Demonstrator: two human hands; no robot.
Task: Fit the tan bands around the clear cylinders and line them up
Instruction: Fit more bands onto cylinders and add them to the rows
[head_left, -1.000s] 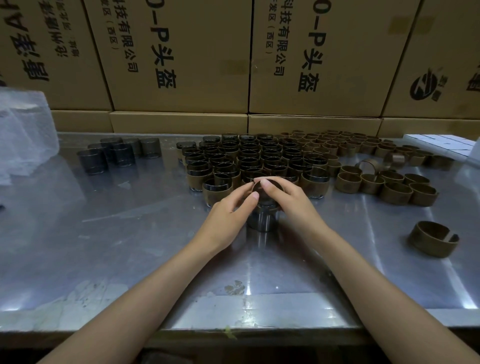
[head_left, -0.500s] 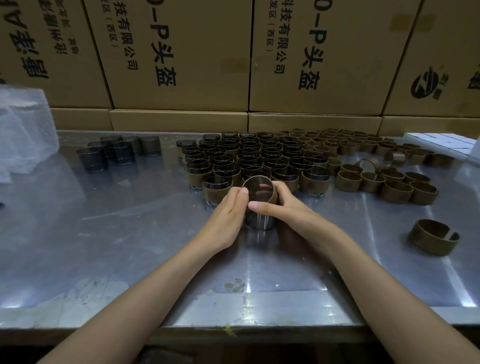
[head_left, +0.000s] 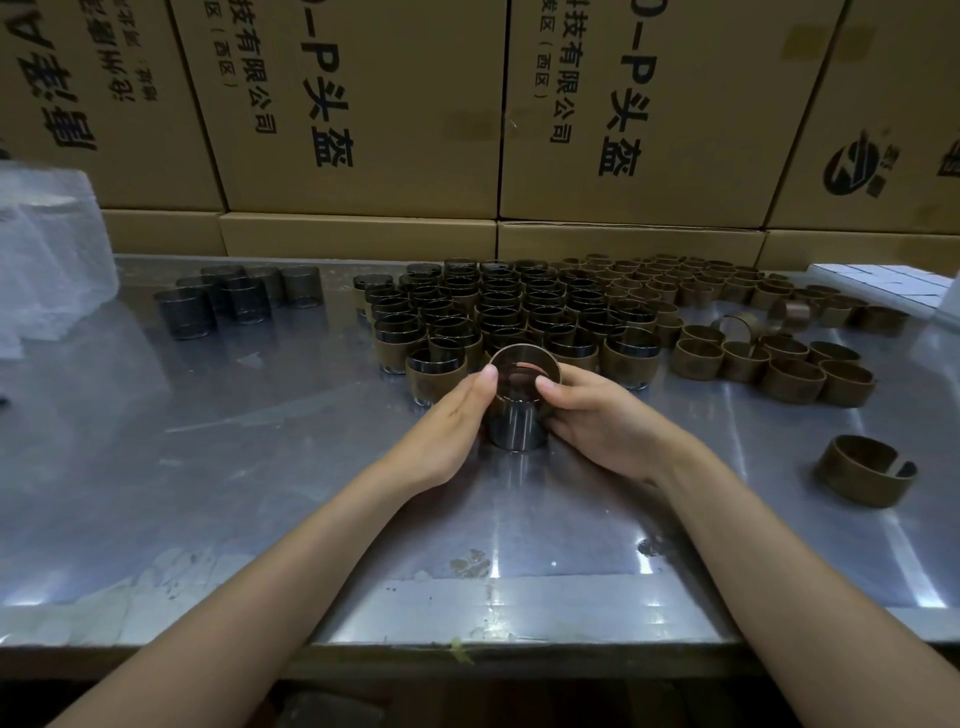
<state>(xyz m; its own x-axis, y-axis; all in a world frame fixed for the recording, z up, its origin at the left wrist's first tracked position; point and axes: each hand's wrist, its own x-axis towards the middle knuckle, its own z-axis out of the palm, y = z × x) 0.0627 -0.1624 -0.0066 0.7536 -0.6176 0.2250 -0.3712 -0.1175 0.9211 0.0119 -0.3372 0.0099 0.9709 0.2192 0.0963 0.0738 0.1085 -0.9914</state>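
A clear cylinder (head_left: 517, 426) stands upright on the steel table (head_left: 260, 467), with a tan band (head_left: 524, 358) around its top rim. My left hand (head_left: 447, 431) holds it from the left, thumb at the rim. My right hand (head_left: 597, 415) grips it from the right, thumb on the band. Behind them stand rows of banded cylinders (head_left: 498, 312). Several bare cylinders (head_left: 228, 301) stand at the back left. Loose tan bands (head_left: 753, 332) lie at the right, and one open band (head_left: 865, 470) lies alone at the near right.
Stacked cardboard boxes (head_left: 363, 104) wall off the back of the table. A clear plastic bag (head_left: 47, 249) sits at the far left. A white tray-like piece (head_left: 883, 283) lies at the back right. The table's front edge (head_left: 467, 644) runs close to me.
Both hands moved from over the cylinder's top down to its sides. The band now sits around the upper rim and the cylinder's open top shows.
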